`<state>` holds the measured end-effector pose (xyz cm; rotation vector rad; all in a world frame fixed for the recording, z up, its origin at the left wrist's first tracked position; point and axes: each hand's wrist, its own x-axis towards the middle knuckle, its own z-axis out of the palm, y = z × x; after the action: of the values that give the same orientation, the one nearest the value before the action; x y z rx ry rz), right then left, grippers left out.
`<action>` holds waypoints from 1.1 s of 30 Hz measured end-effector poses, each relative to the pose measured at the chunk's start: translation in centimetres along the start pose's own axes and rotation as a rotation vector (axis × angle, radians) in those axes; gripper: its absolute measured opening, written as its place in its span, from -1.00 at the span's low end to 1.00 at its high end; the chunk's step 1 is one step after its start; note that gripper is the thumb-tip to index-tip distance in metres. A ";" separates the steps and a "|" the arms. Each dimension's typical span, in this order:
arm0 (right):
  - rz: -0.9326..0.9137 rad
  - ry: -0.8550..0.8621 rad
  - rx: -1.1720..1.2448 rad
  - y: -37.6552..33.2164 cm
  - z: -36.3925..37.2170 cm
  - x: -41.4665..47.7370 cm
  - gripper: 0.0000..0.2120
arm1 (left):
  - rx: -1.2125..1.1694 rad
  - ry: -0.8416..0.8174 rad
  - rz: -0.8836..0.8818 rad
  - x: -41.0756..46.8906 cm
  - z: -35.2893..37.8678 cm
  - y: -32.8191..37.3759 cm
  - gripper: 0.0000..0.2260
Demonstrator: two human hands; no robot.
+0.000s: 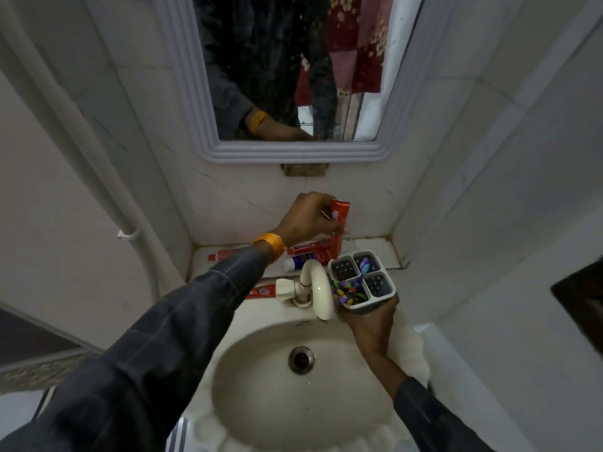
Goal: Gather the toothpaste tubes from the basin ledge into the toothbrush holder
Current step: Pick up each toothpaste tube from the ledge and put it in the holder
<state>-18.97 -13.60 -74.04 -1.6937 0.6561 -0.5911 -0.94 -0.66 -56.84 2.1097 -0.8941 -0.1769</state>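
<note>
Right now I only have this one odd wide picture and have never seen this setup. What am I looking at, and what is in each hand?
There is no machine: a person wears a wide-angle camera on the head, looking down at a washbasin. The left hand holds an upright red toothpaste tube in its fingers above the ledge. The right hand holds the toothbrush holder, which has toothbrushes in it, beside the tap. More tubes lie on the ledge. The mirror above reflects the person.
</note>
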 end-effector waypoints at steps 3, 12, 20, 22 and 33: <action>0.003 -0.014 0.025 -0.1 -0.1 -0.1 0.08 | 0.087 -0.065 0.001 0.1 2.2 0.1 -0.75; 0.017 -0.035 0.073 0.6 -0.4 0.1 0.09 | 0.363 -0.304 -0.019 0.4 5.4 -1.6 -0.88; 0.011 -0.034 0.057 0.5 -0.3 0.3 0.12 | 0.337 -0.364 -0.058 1.0 5.6 -2.7 -0.93; 0.016 -0.029 0.048 0.4 -0.2 0.3 0.11 | 0.305 -0.326 -0.079 0.7 5.3 -3.1 -0.91; -0.008 -0.040 0.046 1.1 -0.1 0.4 0.08 | 0.511 -0.066 -0.574 -6.5 0.5 -16.3 -0.72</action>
<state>-18.87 -14.15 -75.09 -1.6617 0.6035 -0.5723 2.79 9.95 -70.26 2.8180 -0.3620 -0.3411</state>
